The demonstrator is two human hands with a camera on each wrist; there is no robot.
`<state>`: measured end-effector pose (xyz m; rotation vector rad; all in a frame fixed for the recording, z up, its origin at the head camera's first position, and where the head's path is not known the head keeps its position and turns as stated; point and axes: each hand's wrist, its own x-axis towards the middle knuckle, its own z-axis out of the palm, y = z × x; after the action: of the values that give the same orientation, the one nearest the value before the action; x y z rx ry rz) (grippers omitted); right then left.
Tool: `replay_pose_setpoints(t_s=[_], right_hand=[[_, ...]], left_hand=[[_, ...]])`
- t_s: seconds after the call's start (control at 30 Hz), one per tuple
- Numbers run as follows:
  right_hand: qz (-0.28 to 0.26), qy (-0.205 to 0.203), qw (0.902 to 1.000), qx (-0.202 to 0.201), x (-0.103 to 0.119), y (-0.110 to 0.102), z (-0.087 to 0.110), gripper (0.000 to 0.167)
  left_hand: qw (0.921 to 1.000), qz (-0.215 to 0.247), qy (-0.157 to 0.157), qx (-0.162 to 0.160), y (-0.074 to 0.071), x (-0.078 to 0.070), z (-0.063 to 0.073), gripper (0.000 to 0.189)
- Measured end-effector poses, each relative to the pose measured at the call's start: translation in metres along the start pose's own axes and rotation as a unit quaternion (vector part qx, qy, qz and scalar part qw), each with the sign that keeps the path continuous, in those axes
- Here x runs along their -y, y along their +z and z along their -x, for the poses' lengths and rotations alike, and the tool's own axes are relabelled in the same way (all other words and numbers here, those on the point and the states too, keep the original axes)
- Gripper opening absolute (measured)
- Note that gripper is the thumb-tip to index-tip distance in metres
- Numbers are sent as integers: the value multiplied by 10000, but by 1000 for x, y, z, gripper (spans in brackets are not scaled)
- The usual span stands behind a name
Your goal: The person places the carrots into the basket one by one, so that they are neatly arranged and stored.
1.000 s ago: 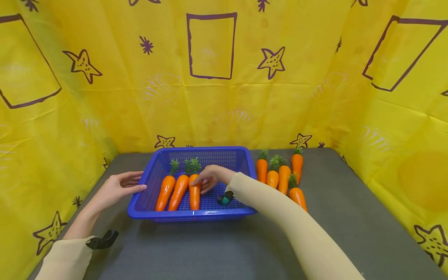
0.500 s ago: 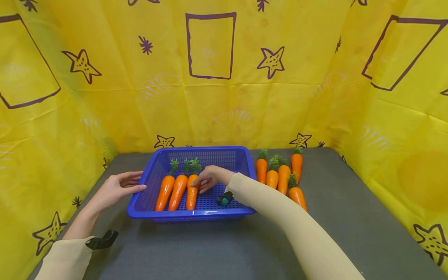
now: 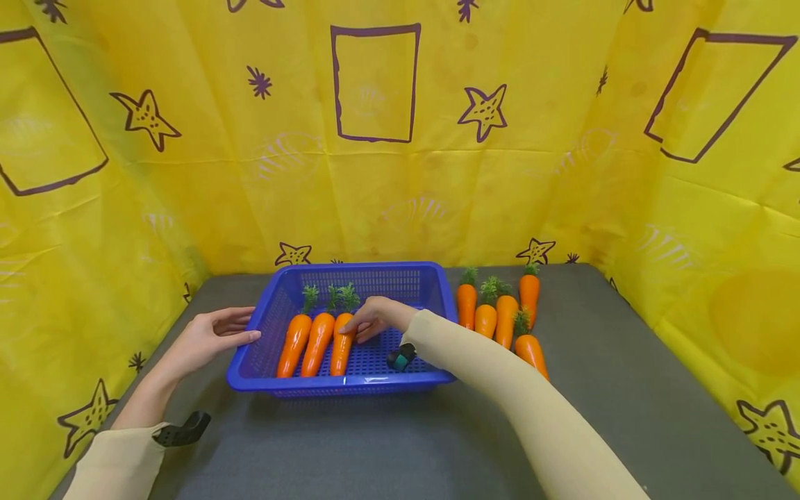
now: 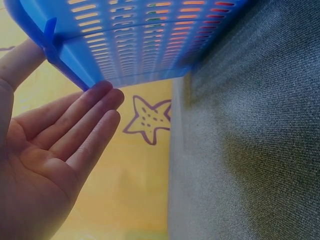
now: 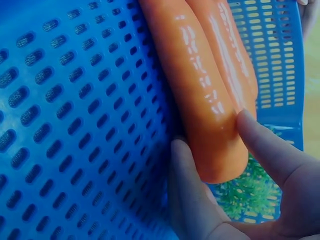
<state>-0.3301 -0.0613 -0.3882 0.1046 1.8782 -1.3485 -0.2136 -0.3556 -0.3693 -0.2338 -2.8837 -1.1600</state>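
Inside the blue plastic basket (image 3: pixel 400 380), three orange carrots with green tops lie side by side. My right hand (image 3: pixel 377 317) reaches into it and grips the rightmost carrot (image 3: pixel 340 354) near its leafy end. In the right wrist view, the thumb lies on top of this carrot (image 5: pixel 200 90) and the fingers are along its side. Close on its left are the middle carrot (image 3: pixel 319 344) and the leftmost carrot (image 3: pixel 294 345). My left hand (image 3: pixel 206 338) holds the basket's left rim, thumb over the edge, fingertips against the outside (image 4: pixel 75 120) in the left wrist view.
Several more carrots (image 3: pixel 505 321) lie on the grey table (image 3: pixel 612 389), right of the basket. Yellow cloth (image 3: pixel 375 201) with drawn stars and squares hangs at the back and both sides. My right forearm crosses over the basket's right rim.
The rightmost carrot in the basket has shifted left against the middle one, mostly at its tip, with my right hand moving slightly along. My left hand stays at the rim.
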Motion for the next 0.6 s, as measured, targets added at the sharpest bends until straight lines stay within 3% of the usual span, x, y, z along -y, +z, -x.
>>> replay_pose_setpoints(t_s=[0.37, 0.6], right_hand=[[117, -80, 9999, -23, 3, -8, 7, 54], [69, -226, 9997, 43, 10, -29, 21, 92]], left_hand=[[10000, -8, -11, 12, 0, 1, -1, 66], [10000, -2, 28, 5, -1, 1, 1, 64]])
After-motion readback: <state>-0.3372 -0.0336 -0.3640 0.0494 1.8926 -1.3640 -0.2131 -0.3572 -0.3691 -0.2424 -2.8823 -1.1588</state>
